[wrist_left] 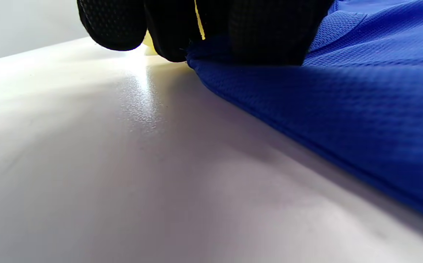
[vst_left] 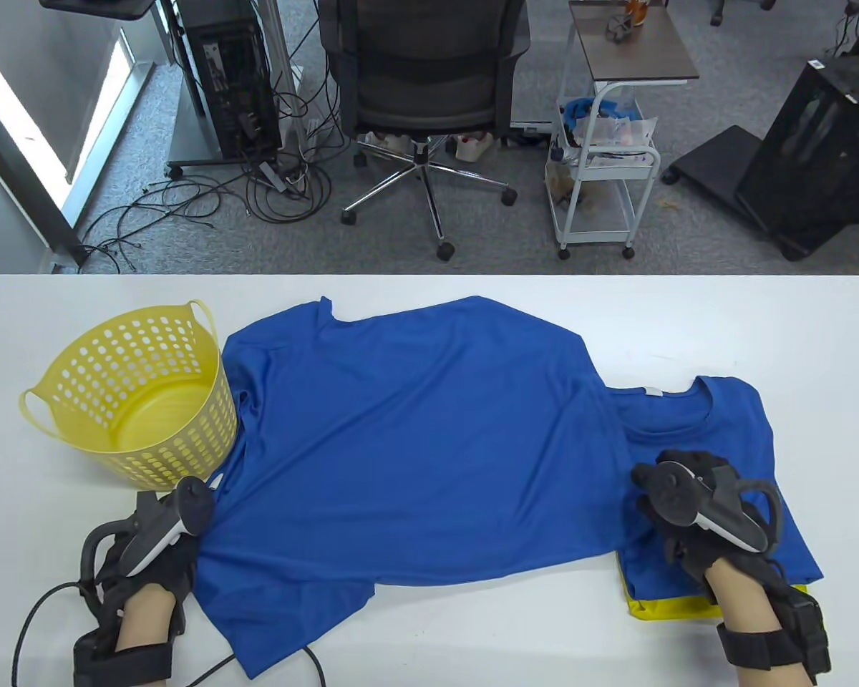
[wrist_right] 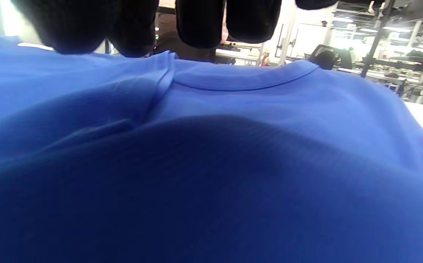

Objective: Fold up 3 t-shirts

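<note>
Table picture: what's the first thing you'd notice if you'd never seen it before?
The big blue t-shirt spread across the middle of the white table, with a gloved left hand at its left edge. Next, the yellow basket on the left, and the folded blue t-shirt under the right hand.

A large blue t-shirt (vst_left: 415, 429) lies spread, overlapping a folded blue t-shirt (vst_left: 716, 429) stacked on a yellow one (vst_left: 669, 609).

Basket (vst_left: 139, 401) left — spread shirt (vst_left: 415, 429) centre, overlapping the stack of 2 folded shirts (vst_left: 716, 429) right
</note>
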